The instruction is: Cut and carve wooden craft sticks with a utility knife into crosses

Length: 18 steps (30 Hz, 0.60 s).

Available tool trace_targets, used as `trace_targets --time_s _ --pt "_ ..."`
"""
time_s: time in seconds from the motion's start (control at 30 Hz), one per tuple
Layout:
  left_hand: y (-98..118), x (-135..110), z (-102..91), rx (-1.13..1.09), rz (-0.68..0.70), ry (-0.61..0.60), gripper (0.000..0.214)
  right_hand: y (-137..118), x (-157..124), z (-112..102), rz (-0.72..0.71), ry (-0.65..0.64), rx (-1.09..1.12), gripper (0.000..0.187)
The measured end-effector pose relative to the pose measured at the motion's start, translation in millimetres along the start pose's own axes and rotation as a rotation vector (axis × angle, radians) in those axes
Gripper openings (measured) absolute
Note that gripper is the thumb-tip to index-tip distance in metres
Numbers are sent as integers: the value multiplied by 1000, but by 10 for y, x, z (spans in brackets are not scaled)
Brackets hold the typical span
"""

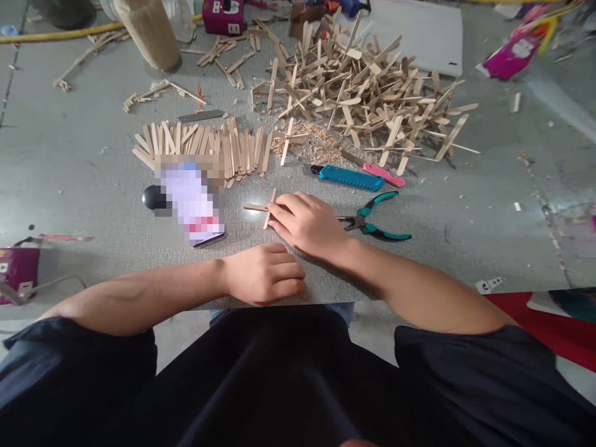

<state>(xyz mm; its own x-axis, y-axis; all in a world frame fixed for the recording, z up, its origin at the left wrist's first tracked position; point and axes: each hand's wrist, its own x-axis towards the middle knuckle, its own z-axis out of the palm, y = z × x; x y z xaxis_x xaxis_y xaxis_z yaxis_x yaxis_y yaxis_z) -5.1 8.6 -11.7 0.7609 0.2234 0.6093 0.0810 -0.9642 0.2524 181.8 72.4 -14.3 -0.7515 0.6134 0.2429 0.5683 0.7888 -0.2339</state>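
Note:
My right hand [305, 222] bends over a small cross of wooden craft sticks [271, 214], its thumb and forefinger pinching it near where the sticks meet. One stick of the cross points left, over a bright spot on the table. Closer to the table's edge, my left hand [267, 276] rests curled into a loose fist, with nothing showing in it. Teal-handled pliers [357, 221] lie just right of my right hand, their tips partly behind it. Beyond that hand are a blue utility knife [351, 178] and a pink-handled cutter [384, 174].
A blurred-out phone [195, 202] lies to the left. Behind it is a row of loose craft sticks [242, 146]. A large heap of crossed sticks [367, 87] spreads at the back, by wood shavings [326, 146]. A tan-filled jar [149, 34] stands at the back left.

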Motion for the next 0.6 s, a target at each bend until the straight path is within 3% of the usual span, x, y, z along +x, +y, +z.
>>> trace_targets --time_s 0.13,0.27,0.37,0.47,0.6 --pt "6 -34 37 81 -5 -181 25 79 75 -130 40 129 47 26" --pt "8 -56 50 115 -13 -301 26 404 331 -302 223 304 -2 32" --pt "10 -67 60 121 -13 -296 25 716 630 -371 337 248 -12 38" --pt "9 -74 72 128 -7 -252 22 902 904 -461 363 162 39 11" --pt "0 -78 77 118 0 -254 18 960 1225 -649 383 337 133 8"
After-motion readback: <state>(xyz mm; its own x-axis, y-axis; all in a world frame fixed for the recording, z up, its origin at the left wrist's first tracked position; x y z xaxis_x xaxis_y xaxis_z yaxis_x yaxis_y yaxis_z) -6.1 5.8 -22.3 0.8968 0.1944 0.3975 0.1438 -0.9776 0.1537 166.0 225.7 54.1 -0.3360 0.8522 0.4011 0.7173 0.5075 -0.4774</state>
